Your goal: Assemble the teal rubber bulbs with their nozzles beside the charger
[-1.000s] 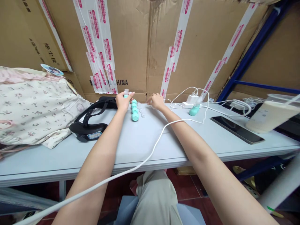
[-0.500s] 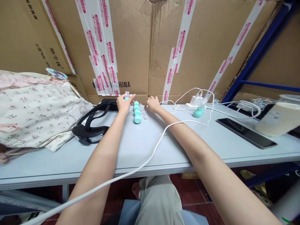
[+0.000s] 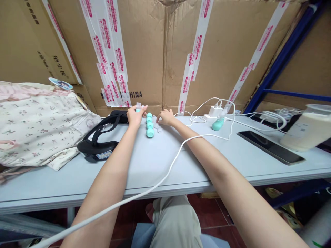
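Observation:
My left hand (image 3: 134, 115) is closed around a small teal bottle (image 3: 138, 107) with a clear cap, held near the back of the grey table (image 3: 144, 162). A row of three teal bottles (image 3: 149, 125) lies just to its right. My right hand (image 3: 167, 117) rests beyond them, fingers curled down onto small clear caps (image 3: 158, 128) on the table; what its fingertips pinch is too small to make out.
A black strap device (image 3: 99, 144) and a floral cloth bundle (image 3: 36, 120) lie at the left. A white cable (image 3: 165, 172) runs across the table to chargers (image 3: 214, 112) beside another teal bottle (image 3: 216, 124). A phone (image 3: 270, 147) and a milky drink cup (image 3: 307, 129) are at the right.
My right hand has slid left toward the row of teal bottles and the clear caps. My left hand keeps its hold on the small bottle.

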The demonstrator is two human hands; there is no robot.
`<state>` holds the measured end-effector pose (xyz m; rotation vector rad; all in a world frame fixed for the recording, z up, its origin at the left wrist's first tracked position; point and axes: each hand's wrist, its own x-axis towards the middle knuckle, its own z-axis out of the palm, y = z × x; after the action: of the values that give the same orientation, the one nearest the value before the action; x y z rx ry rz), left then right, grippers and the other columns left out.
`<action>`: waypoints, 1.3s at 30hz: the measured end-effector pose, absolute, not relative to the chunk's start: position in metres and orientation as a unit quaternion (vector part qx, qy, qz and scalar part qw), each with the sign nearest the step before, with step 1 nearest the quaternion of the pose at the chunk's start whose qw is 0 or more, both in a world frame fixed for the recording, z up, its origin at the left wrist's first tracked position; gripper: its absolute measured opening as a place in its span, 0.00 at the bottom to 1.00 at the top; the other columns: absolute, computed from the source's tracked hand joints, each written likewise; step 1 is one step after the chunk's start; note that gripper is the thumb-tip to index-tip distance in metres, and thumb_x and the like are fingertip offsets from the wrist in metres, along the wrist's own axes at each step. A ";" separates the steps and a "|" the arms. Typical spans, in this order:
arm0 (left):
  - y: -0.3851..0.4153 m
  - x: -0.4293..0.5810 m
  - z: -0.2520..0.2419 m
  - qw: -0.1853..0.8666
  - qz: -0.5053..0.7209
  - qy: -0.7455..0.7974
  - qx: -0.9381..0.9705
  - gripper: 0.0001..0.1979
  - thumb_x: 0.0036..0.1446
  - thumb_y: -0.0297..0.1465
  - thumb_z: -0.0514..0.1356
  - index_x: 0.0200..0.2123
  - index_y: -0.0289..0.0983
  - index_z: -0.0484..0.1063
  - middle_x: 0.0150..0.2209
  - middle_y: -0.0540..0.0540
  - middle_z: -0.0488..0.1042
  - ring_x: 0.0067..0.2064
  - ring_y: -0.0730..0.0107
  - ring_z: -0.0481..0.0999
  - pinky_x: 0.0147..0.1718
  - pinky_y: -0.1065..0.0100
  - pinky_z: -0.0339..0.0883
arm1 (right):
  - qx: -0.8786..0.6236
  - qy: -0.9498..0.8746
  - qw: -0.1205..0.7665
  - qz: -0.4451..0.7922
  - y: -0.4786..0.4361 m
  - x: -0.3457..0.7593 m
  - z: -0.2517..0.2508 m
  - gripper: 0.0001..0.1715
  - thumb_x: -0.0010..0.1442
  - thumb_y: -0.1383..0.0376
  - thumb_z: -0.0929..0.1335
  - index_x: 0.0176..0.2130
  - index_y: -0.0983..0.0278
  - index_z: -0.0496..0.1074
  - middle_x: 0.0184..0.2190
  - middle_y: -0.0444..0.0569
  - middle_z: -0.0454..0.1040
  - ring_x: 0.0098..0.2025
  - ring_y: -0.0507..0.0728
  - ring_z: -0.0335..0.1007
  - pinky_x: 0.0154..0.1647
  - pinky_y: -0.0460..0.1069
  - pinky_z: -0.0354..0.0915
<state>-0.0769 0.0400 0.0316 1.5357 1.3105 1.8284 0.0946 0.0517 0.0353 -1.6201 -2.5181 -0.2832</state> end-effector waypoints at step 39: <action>0.034 -0.075 0.034 0.223 0.645 0.478 0.553 0.16 0.43 0.41 0.65 0.29 0.33 0.75 0.20 0.49 0.73 0.20 0.74 0.71 0.24 0.72 0.67 | -0.500 -0.863 0.069 -0.005 0.061 0.105 0.043 0.14 0.51 0.59 0.72 0.40 0.54 0.78 0.43 0.42 0.78 0.48 0.56 0.70 0.47 0.48 0.54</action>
<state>-0.0746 0.0336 0.0335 1.5264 1.3194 1.7821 0.1049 0.0611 0.0431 -1.5048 -2.5983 -0.0136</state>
